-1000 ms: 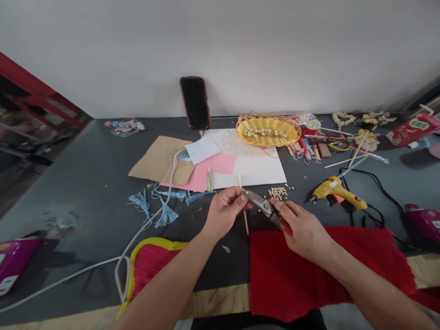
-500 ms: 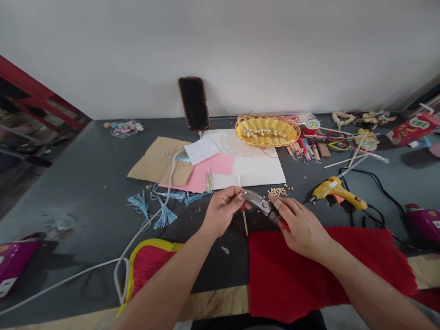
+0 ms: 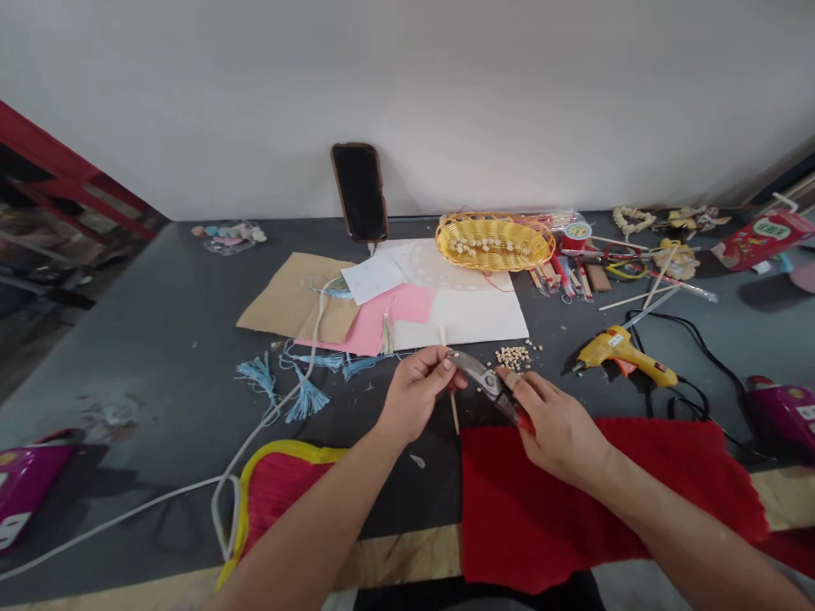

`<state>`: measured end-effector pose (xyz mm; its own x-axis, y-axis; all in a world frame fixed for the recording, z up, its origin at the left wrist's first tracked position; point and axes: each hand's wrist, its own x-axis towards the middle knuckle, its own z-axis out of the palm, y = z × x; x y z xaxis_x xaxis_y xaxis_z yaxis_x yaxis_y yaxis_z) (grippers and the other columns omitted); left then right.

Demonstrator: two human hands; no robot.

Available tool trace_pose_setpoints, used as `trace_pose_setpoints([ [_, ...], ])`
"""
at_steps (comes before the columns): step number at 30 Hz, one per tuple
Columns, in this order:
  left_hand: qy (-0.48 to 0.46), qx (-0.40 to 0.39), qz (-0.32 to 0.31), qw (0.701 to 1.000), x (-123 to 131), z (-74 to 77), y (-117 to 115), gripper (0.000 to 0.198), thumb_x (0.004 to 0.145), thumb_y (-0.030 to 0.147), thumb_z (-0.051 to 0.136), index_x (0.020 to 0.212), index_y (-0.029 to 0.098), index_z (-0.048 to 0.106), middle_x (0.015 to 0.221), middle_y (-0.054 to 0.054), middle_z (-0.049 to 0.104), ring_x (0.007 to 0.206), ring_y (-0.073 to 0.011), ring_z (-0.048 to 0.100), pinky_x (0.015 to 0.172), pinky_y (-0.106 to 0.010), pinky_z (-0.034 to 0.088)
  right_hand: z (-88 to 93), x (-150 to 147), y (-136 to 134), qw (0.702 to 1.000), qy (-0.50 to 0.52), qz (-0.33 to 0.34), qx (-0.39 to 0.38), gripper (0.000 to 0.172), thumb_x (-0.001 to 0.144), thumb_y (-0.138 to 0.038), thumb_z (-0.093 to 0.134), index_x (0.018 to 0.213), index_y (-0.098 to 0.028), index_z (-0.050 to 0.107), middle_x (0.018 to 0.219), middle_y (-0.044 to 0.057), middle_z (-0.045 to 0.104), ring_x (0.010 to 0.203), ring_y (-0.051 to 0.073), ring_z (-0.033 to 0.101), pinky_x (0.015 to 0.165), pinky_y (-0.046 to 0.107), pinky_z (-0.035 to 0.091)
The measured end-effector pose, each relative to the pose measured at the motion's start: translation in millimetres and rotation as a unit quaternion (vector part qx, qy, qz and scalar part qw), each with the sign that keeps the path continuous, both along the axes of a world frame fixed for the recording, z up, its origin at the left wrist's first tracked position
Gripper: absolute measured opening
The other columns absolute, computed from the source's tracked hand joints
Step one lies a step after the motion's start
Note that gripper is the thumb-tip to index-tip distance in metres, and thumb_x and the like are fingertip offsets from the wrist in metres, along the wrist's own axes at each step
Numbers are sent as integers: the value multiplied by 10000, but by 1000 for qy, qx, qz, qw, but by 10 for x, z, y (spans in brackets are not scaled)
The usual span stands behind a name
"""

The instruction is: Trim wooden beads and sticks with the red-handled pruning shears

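My left hand (image 3: 413,395) pinches a thin wooden stick (image 3: 453,407) that stands nearly upright over the dark table (image 3: 159,339). My right hand (image 3: 557,424) is closed round the red handles of metal cutters (image 3: 485,382), whose grey jaws reach left to the stick by my left fingers. A small heap of pale beads (image 3: 514,355) lies just beyond the cutters. A red cloth (image 3: 573,501) is spread under my right wrist.
A yellow basket (image 3: 493,242) with beads, white and pink sheets (image 3: 439,310) and a propped phone (image 3: 360,191) sit farther back. A yellow glue gun (image 3: 624,352) lies at the right. Blue tassels (image 3: 286,382) and a white cord (image 3: 255,441) lie at the left.
Both hands and the cutters stay nearly where they were; the view has shifted only slightly.
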<state>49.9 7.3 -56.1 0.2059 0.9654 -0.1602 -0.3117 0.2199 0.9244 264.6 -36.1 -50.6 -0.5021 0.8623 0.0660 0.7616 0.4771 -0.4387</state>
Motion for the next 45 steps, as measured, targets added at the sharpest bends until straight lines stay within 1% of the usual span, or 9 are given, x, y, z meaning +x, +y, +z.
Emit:
trace_pose_setpoints([
  [5,16,19,2,1000,-3,-14,23,255,781,393,717,741,148,657,644,-13,653,603,-104,535,602,-220,405,5,-17,9,999,-12,-26,25,640,757,-62,441,1387,-155,370,1197,145,570,1059,279,566,884,441,539],
  [10,50,47,28,997,-15,-6,49,230,772,363,731,797,141,680,676,-16,661,595,-100,509,589,-222,394,-20,-28,38,997,-29,-32,59,682,765,-69,458,1428,-151,322,1234,155,560,1118,294,527,918,456,517],
  [14,52,59,31,996,-18,6,49,212,781,350,725,759,142,689,652,-10,652,590,-96,501,582,-217,387,-50,-15,48,998,-34,-19,55,710,775,-83,462,1455,-156,275,1286,157,532,1150,305,498,924,476,510],
  [18,29,44,19,998,-29,-1,51,218,763,351,743,748,139,696,630,-20,653,582,-104,517,576,-221,399,-55,-3,53,998,-33,-9,50,711,775,-90,459,1456,-161,266,1298,154,524,1171,311,480,925,498,505],
  [26,35,20,11,999,-35,8,42,245,742,379,759,750,142,700,624,-33,681,576,-110,570,556,-211,403,10,9,52,999,-4,16,32,632,765,-65,438,1389,-129,355,1228,150,548,1124,276,512,970,454,493],
  [31,38,29,10,999,-44,13,44,252,742,388,759,752,144,695,635,-25,679,582,-105,583,569,-206,415,17,22,57,1000,2,17,10,634,787,-87,448,1409,-133,338,1254,148,549,1139,279,518,975,455,493],
  [36,36,37,8,999,-54,5,49,249,743,383,759,756,145,687,646,-22,673,595,-111,588,577,-213,423,23,34,70,1000,-5,19,18,666,780,-87,453,1430,-146,318,1280,148,545,1151,284,519,975,476,488],
  [41,36,49,1,998,-58,10,45,239,760,375,745,757,144,682,651,-28,674,598,-116,589,578,-220,426,40,42,76,1000,4,22,11,628,802,-99,451,1417,-156,337,1291,141,549,1171,274,512,976,471,486],
  [45,65,47,16,997,-48,26,40,277,740,413,751,764,145,681,678,-39,691,622,-135,610,598,-237,451,24,41,72,1000,-14,13,24,666,785,-106,473,1432,-160,324,1301,142,543,1167,292,500,968,490,483],
])
